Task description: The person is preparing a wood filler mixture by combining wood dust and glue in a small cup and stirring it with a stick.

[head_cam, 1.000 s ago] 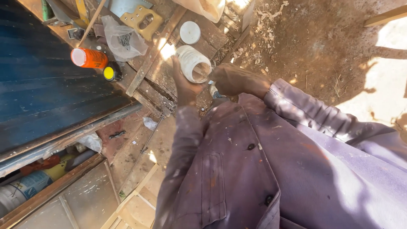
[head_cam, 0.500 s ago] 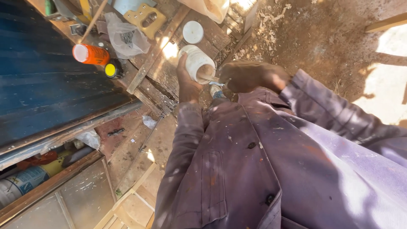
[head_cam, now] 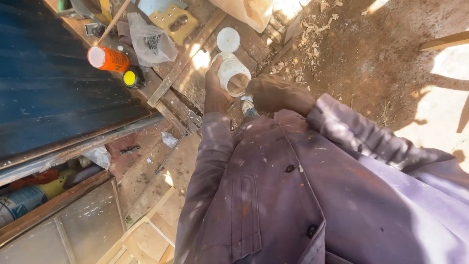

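The left hand (head_cam: 215,90) grips a white plastic jar (head_cam: 233,73), fingers wrapped around its wall, mouth tilted toward the right hand (head_cam: 273,93). The right hand is closed in a fist at the jar's mouth; its contents cannot be determined. The jar is held above the wooden bench (head_cam: 185,83). A round white lid (head_cam: 228,39) lies on the bench at 12 o'clock from the jar. An orange spray can (head_cam: 108,59) and a yellow-capped black container (head_cam: 132,77) lie at 9 o'clock.
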